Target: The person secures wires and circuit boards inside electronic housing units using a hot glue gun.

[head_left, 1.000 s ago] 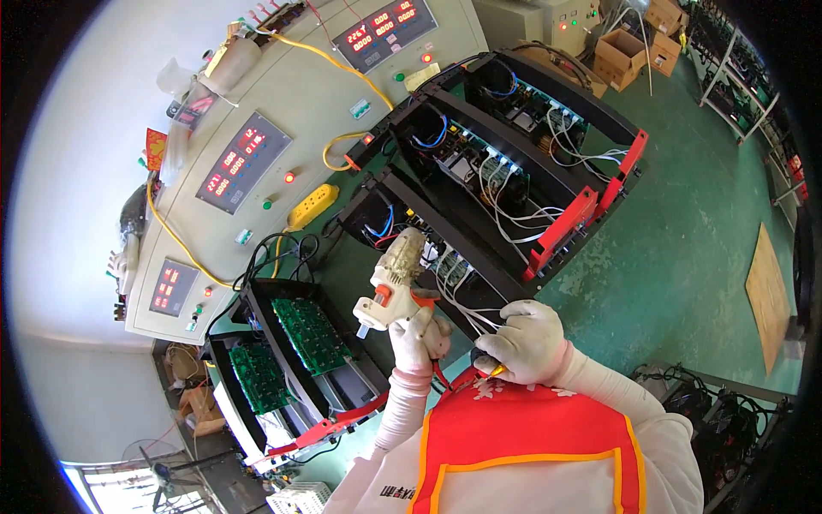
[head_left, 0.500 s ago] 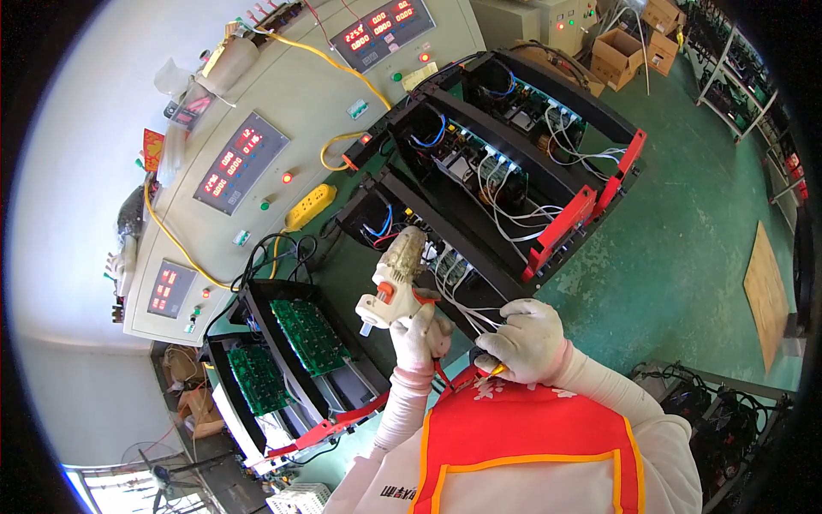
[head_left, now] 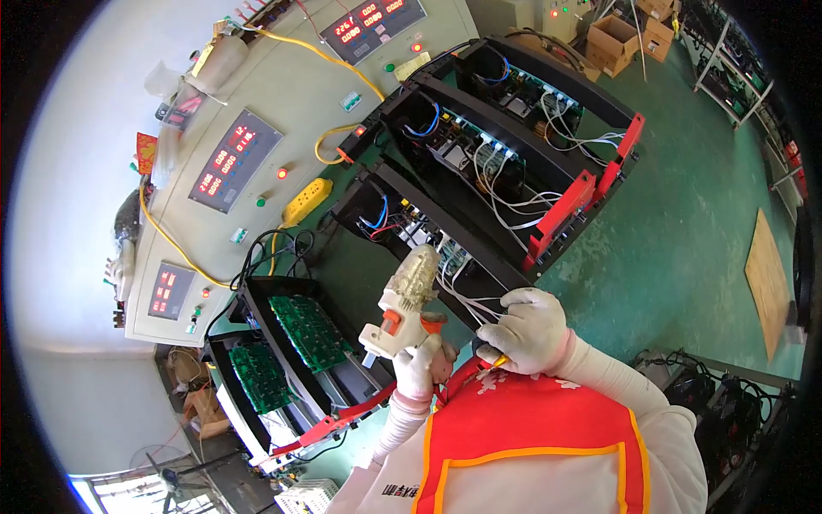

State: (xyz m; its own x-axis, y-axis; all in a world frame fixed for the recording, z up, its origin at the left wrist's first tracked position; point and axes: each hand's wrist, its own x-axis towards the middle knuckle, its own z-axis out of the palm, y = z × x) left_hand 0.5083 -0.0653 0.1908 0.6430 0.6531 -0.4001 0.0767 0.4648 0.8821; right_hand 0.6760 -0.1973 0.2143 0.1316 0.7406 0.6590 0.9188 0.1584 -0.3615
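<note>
My left hand (head_left: 417, 370) is closed round the grip of a white hot glue gun (head_left: 405, 307). Its glue-smeared nozzle tilts up, in line with the nearest black metal frame and, in this view, covering part of its circuitry. My right hand (head_left: 533, 330) is in a gloved fist at the front end of that frame. A tool with a yellow and black handle (head_left: 499, 361) pokes out from under its fingers; its kind is hidden. White cables (head_left: 467, 300) run out of the frame and pass close to the right fingers.
More black frames with red front bars (head_left: 561, 218) stand ahead to the right. Two units with green circuit boards (head_left: 308, 334) sit at the left. Behind are grey test cabinets with red displays (head_left: 235, 161) and a yellow power strip (head_left: 306, 203). A wooden board (head_left: 766, 287) lies at the right.
The glue gun and my left hand have come slightly nearer to me and to the right. My right hand keeps its grip, moved only a little. The surroundings have shifted slightly up and left in view.
</note>
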